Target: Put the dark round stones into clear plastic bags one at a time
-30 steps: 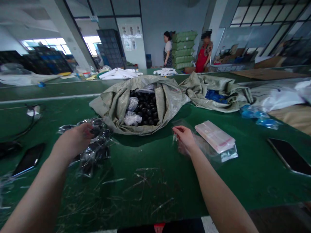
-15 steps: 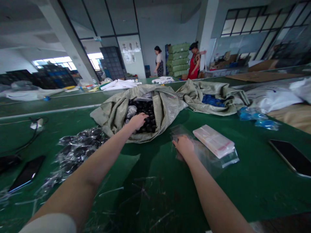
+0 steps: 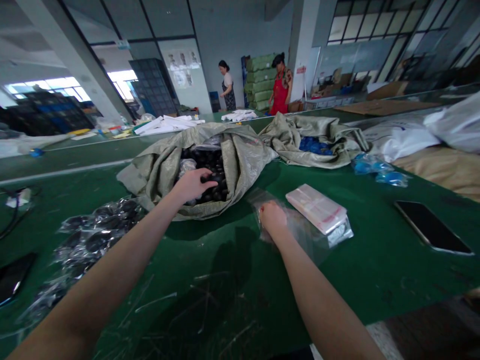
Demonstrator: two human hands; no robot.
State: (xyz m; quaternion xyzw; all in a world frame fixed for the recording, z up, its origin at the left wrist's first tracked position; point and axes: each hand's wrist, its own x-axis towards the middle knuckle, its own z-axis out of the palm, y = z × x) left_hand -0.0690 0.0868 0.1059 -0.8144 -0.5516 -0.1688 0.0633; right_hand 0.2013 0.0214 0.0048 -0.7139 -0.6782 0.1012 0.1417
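Glossy black balls (image 3: 213, 197) in an open woven sack (image 3: 243, 162) on the green bench (image 3: 375, 285), left hand (image 3: 191, 185) above them, fingers (image 3: 208, 183) open and touching the balls, right hand (image 3: 273, 221) on a clear plastic bag (image 3: 300, 237), its fingers' grip impossible to tell, just beside a stack of flat bags (image 3: 317, 208)

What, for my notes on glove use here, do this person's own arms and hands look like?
The left hand and right hand are bare, with no gloves. The left forearm and right forearm show no sleeve, watch or band in this view. A small red spot on the right hand's fingers may be nail paint; it is too small to tell.
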